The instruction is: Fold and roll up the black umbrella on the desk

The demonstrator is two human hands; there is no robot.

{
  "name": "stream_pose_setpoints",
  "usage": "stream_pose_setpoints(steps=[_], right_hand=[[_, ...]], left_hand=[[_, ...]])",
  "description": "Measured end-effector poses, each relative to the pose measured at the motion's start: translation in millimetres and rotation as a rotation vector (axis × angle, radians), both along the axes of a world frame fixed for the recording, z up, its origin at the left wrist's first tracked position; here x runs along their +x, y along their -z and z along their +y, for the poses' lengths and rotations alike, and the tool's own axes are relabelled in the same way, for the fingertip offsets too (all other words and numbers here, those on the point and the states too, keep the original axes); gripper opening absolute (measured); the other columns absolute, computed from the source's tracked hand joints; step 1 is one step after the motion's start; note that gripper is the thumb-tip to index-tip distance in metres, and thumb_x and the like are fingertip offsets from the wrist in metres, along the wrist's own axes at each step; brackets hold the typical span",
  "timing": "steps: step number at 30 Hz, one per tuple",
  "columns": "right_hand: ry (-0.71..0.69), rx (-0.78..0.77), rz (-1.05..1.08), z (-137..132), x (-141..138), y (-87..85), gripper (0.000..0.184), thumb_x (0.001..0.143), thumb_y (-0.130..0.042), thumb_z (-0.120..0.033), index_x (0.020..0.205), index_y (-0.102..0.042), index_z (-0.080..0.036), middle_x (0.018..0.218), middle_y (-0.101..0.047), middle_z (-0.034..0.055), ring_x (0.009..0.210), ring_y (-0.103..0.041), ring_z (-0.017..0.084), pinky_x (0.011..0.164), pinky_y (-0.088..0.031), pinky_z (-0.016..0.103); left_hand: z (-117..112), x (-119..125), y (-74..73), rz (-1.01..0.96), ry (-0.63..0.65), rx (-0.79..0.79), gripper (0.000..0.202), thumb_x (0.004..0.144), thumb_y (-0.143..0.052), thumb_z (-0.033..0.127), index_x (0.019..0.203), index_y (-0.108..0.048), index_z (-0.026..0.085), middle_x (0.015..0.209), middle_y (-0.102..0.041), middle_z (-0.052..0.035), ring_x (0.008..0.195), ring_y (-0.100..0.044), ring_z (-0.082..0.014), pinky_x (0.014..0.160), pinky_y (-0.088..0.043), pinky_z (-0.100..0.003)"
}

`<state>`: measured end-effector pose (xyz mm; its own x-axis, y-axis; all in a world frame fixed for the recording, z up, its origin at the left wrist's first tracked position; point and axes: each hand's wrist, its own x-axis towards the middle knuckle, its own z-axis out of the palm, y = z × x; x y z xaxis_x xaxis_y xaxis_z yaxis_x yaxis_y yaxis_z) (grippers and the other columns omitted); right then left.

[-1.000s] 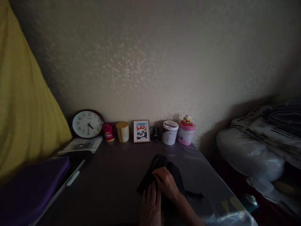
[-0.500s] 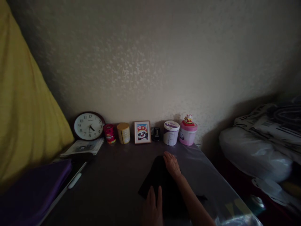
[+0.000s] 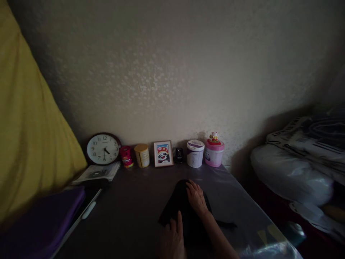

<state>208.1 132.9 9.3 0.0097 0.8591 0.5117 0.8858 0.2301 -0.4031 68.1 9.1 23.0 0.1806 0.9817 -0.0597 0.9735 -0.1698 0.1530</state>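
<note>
On the dark tabletop lies a black cloth item (image 3: 172, 205) with a rounded far end; a thin dark strap (image 3: 228, 224) sticks out to its right. My right hand (image 3: 196, 197) rests flat on its far right part, fingers stretched out and gripping nothing. Nearer to me, my left hand (image 3: 174, 235) is over the cloth's near left part, the index finger extended and the others slightly bent. Whether the left fingertips press on the cloth is hard to see in the dim light. The near end of the cloth is lost in shadow.
Along the wall stand a clock (image 3: 104, 148), a red can (image 3: 126, 157), a yellow-lidded tin (image 3: 142, 155), a framed panda picture (image 3: 163, 154), a white tub (image 3: 195, 154) and a pink tub (image 3: 215, 154) with a figurine. Left is a purple folded item (image 3: 48, 219); right, stuffed bags (image 3: 291, 172).
My left hand has shifted slightly, its fingers changing from two raised to mainly the index pointing out. My right hand stays on the cloth, a little lower. The view has tilted slightly.
</note>
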Motion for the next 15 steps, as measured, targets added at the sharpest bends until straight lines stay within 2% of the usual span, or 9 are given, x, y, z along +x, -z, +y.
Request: stream_pose_setpoints(steps=[2,4,6,9,11,13,14,15], right_hand=[[0.009,0.018,0.06,-5.8,9.5,5.4,0.033,0.083,-0.037,-0.021,0.107,-0.061,-0.018,0.119,-0.058,0.0102,0.108,-0.053,0.023,0.094,-0.039,0.041],[0.027,0.034,0.143,-13.9,22.9,11.0,0.031,0.08,-0.039,-0.022,0.099,-0.064,-0.019,0.114,-0.06,0.0097,0.106,-0.054,0.023,0.093,-0.04,0.041],[0.049,0.031,0.251,-21.3,39.7,15.3,0.029,0.076,-0.041,-0.024,0.092,-0.065,-0.02,0.109,-0.062,0.0088,0.103,-0.056,0.023,0.092,-0.041,0.04],[0.072,-0.055,0.47,-28.5,66.1,15.9,0.031,0.072,-0.042,-0.032,0.087,-0.066,-0.02,0.096,-0.067,0.0088,0.092,-0.061,0.023,0.086,-0.045,0.037],[0.088,-0.11,0.617,-31.5,79.6,11.7,0.034,0.071,-0.043,-0.038,0.085,-0.066,-0.018,0.09,-0.069,0.0095,0.088,-0.062,0.024,0.082,-0.047,0.038],[0.088,-0.146,0.743,-36.1,86.1,4.6,0.036,0.069,-0.045,-0.043,0.081,-0.067,-0.017,0.086,-0.069,0.0109,0.085,-0.063,0.026,0.08,-0.048,0.039],[0.068,-0.163,0.79,-40.2,86.2,0.6,0.037,0.068,-0.047,-0.044,0.08,-0.067,-0.016,0.085,-0.069,0.0114,0.084,-0.063,0.027,0.078,-0.048,0.039],[0.042,-0.176,0.818,-46.0,84.3,-3.2,0.037,0.069,-0.048,-0.046,0.08,-0.067,-0.016,0.083,-0.069,0.0116,0.082,-0.063,0.027,0.075,-0.049,0.039]], left_hand=[[-0.1,1.9,-0.9,-0.017,-0.018,-0.067,0.091,0.06,-0.043,-0.004,0.139,-0.006,0.022,0.136,-0.038,-0.0152,0.095,-0.059,-0.0218,0.074,-0.046,-0.028],[0.0,2.5,-1.6,-0.057,-0.037,-0.115,0.089,0.063,-0.042,-0.004,0.139,-0.003,0.022,0.137,-0.036,-0.017,0.087,-0.062,-0.0175,0.069,-0.046,-0.024],[0.6,-0.3,-3.5,-0.119,-0.046,-0.111,0.088,0.065,-0.042,-0.003,0.139,-0.002,0.02,0.135,-0.039,-0.0168,0.091,-0.061,-0.0166,0.072,-0.045,-0.023],[1.8,-12.0,-13.1,-0.248,-0.047,-0.058,0.081,0.068,-0.042,0.001,0.14,-0.007,0.014,0.124,-0.05,-0.0125,0.101,-0.057,-0.0145,0.082,-0.042,-0.021],[1.2,-22.7,-26.2,-0.332,-0.045,-0.015,0.075,0.07,-0.043,0.008,0.139,-0.015,0.011,0.126,-0.05,-0.012,0.114,-0.048,-0.0146,0.092,-0.037,-0.021],[-1.7,-33.2,-44.8,-0.362,-0.093,0.089,0.073,0.066,-0.049,0.015,0.136,-0.027,0.012,0.138,-0.037,-0.012,0.127,-0.033,-0.0218,0.103,-0.027,-0.032],[-4.2,-37.8,-55.4,-0.431,-0.049,0.103,0.072,0.066,-0.049,0.017,0.135,-0.028,0.014,0.139,-0.036,-0.0104,0.128,-0.032,-0.0218,0.104,-0.026,-0.032],[-7.2,-41.9,-66.6,-0.531,-0.049,0.091,0.072,0.066,-0.046,0.016,0.136,-0.028,0.015,0.136,-0.04,-0.0095,0.123,-0.039,-0.0197,0.102,-0.03,-0.03]])
